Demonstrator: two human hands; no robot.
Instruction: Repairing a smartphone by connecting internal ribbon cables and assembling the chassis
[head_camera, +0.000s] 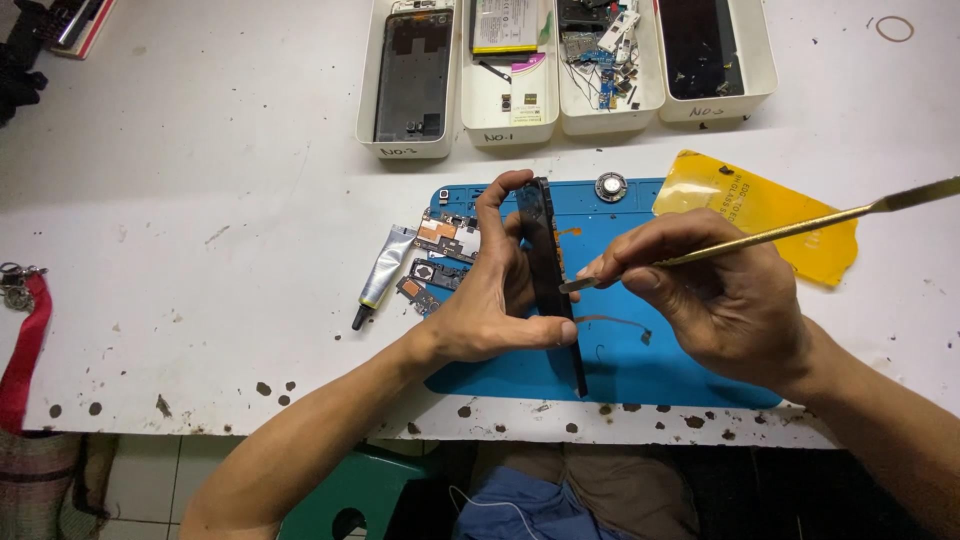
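Over the blue mat (640, 370), left hand (490, 300) grips one black phone (548, 270) stood on edge, thumb and fingers clamped around it; right hand (715, 300) pinches one long metal pry tool (760, 238), tip touching the phone's edge. Four white trays (560, 122) sit in a row behind the mat, one grey glue tube (383, 272) and a few loose circuit parts (437, 255) lie left of the phone. One yellow sheet (770, 205) is right of the mat, one round speaker (611, 186) at its top edge.
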